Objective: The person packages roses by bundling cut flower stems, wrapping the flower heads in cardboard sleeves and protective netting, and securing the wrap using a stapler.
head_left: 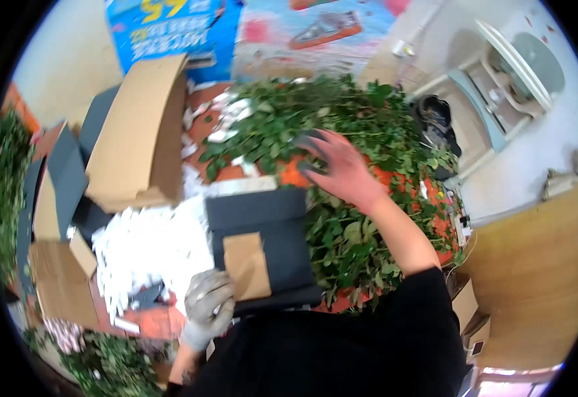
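My left hand (208, 306), in a grey-white glove, is curled closed at the left edge of a black board (284, 255). A small pale bit shows at its fingers, but what they hold I cannot make out. On the board lies a brown cardboard piece (247, 266), close beside that hand. My right hand (345, 169) wears a pinkish-red glove with dark fingertips. Its thumb and fingers are spread apart with nothing visible between them, above the leafy green stems (362, 116). To the left of the board is a heap of white strips (153, 245).
A tall stack of brown cardboard sheets (137, 126) stands at back left, beside dark grey sheets (66, 178). More greenery (107, 364) lies at lower left. A pale chair-like frame (481, 99) holding dark shoes (434, 119) stands at right, near a wooden panel (534, 278).
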Tool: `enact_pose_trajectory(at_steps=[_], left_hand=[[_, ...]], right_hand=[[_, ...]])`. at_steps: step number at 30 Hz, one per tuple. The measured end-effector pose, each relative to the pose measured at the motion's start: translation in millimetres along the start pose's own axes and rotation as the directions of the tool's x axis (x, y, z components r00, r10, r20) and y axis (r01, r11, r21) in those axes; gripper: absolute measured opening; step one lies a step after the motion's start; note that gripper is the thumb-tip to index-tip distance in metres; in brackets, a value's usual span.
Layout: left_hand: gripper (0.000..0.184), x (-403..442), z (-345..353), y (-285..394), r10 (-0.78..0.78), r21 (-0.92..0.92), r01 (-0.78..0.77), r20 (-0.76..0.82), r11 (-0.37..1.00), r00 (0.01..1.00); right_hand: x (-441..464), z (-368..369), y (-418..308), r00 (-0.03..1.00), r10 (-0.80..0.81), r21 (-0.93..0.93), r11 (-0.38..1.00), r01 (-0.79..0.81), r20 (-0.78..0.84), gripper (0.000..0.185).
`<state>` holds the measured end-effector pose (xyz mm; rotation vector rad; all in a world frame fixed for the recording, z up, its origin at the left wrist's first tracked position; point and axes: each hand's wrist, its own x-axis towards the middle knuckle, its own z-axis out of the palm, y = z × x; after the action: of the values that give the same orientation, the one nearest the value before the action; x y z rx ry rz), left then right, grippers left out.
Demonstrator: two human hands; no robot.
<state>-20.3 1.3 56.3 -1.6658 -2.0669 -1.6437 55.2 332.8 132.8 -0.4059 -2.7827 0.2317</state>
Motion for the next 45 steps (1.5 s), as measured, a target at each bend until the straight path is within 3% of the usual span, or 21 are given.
enact_pose_trajectory(at_steps=[3,4,6,7,9,13,16,17,18,20,24,26,28,32,34,36,38,40,42,44,45], left_hand=[[0.014,-41.1,-18.6,-14.8,0.097,-0.243,-0.064,0.125,0.968,0.987],[0.011,-49.9,-20.0,-15.9,0.173,-0.435,-0.111,0.104,0.894,0.979],[0.008,-57.1,-27.3,-17.7,0.291,-0.518,-0.208,0.082,0.830,0.953],[0.006,-72.9,-23.6,-12.9,0.274,-0.530,-0.175,0.113,0.830,0.955],[0.008,-103.5,-32.6,-13.5,0.205,-0.494,-0.135,0.090,0.859,0.975],[0.006,-165.1,-50.3,9.7,-0.013,-0.442,0.063,0.115,0.895,0.993],[0.015,-198.5,-42.1,8.9,-0.310,-0.216,0.344,0.174,0.914,0.935],[0.018,-214.1,-39.8,17.8,-0.507,-0.143,0.537,0.199,0.831,0.838],[0.022,-232.8,-36.5,30.4,-0.692,-0.077,0.716,0.201,0.694,0.693],[0.029,-287.0,-26.3,45.7,-0.846,0.145,0.835,0.146,0.530,0.512],[0.033,-432.5,-6.3,93.5,-0.961,0.146,0.983,-0.236,0.114,0.147],[0.032,-510.2,3.9,119.2,-0.929,0.052,0.987,-0.347,-0.152,-0.125],[0.032,-568.6,14.9,153.4,-0.856,-0.114,0.909,-0.309,-0.400,-0.415],[0.042,-676.1,55.4,194.3,-0.720,-0.185,0.696,0.138,-0.693,-0.680],[0.039,-655.4,53.1,210.4,-0.725,-0.208,0.699,0.092,-0.685,-0.683],[0.039,-668.8,60.8,201.8,-0.810,-0.110,0.804,0.019,-0.584,-0.586],[0.037,-714.3,69.3,182.6,-0.891,0.107,0.888,0.031,-0.448,-0.453],[0.033,-708.8,36.2,196.8,-0.890,0.275,0.858,0.018,-0.434,-0.455],[0.035,-678.5,-17.1,221.6,-0.875,-0.162,0.865,-0.020,-0.475,-0.484],[0.035,-718.9,-26.0,221.1,-0.785,-0.691,0.531,0.086,-0.490,-0.613],[0.035,-744.7,-28.7,213.8,-0.794,-0.694,0.534,0.090,-0.483,-0.602]], right_hand=[[-75.5,-6.9,-24.7,0.993,0.086,0.303,0.947,-0.107,0.081,0.058],[-94.7,-22.8,-57.5,0.949,0.300,0.378,0.871,-0.315,0.100,0.059],[-147.0,-39.3,-61.6,0.980,0.196,0.448,0.879,-0.163,-0.027,0.044],[-163.2,-47.8,-73.8,0.985,0.167,0.304,0.941,-0.147,-0.043,0.037],[-187.8,-50.6,-124.0,0.961,0.258,0.292,0.931,-0.220,-0.100,0.032],[-236.5,-36.6,-158.0,0.986,0.154,0.509,0.854,-0.104,-0.057,0.031],[-220.2,6.5,-190.0,0.978,0.162,0.814,0.545,-0.198,0.129,0.028],[-225.2,22.0,-200.2,0.944,0.237,0.832,0.455,-0.317,0.230,0.028],[-228.4,38.1,-183.3,0.971,-0.119,0.834,0.541,-0.111,0.207,0.035],[-237.0,57.8,-187.9,0.908,-0.409,0.765,0.613,0.198,0.093,0.048],[-255.0,101.0,-200.3,0.737,-0.666,0.911,0.367,0.191,0.113,0.058],[-269.7,108.4,-210.6,0.741,-0.613,0.896,0.442,0.033,0.275,0.057],[-284.0,119.4,-212.8,0.717,-0.608,0.888,0.459,-0.033,0.341,0.057],[-291.1,132.2,-249.5,0.679,-0.585,0.866,0.474,-0.157,0.444,0.054],[-284.9,131.0,-283.7,0.540,-0.638,0.817,0.546,-0.185,0.549,0.048],[-280.4,134.6,-323.8,0.580,-0.619,0.799,0.593,-0.098,0.530,0.041],[-273.0,150.2,-370.2,0.365,-0.743,0.825,0.538,-0.173,0.561,0.037],[-285.3,185.5,-413.0,0.385,-0.728,0.820,0.542,-0.183,0.567,0.035],[-294.6,218.4,-459.6,0.405,-0.702,0.806,0.555,-0.204,0.586,0.032],[-295.1,247.5,-523.3,0.264,-0.844,0.879,0.475,-0.040,0.467,0.030],[-296.7,270.9,-551.6,0.268,-0.840,0.875,0.482,-0.028,0.472,0.030]])
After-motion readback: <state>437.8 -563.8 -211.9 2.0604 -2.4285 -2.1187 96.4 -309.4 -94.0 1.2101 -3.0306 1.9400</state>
